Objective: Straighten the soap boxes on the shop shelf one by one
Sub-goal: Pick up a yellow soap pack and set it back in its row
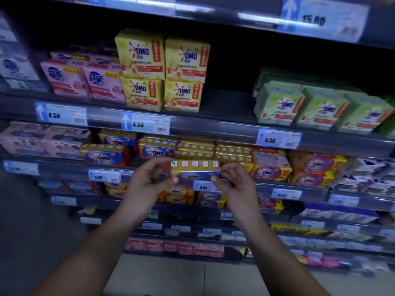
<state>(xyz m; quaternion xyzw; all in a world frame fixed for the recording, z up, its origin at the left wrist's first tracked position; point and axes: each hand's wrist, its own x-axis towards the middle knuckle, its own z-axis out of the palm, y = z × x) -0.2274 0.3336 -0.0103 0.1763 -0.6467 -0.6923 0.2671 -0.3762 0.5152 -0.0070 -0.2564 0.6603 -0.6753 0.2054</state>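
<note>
Sitting at frame centre, the gold soap box point(195, 170) is held level before the shelf edge point(299, 186); left hand point(147, 182) and right hand point(232, 180) pinch its ends with curled fingers. Matching boxes point(196, 149) stacked just behind.

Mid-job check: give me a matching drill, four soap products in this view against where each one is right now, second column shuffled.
Things:
1. gold soap box
2. yellow OMO boxes
3. green OMO boxes
4. pink boxes

Places:
A. right end of the upper shelf
B. held between the left hand and the right hand
C. upper shelf, just left of the yellow stack
D. middle of the upper shelf, stacked two high

Pairs: 1-B, 2-D, 3-A, 4-C
</note>
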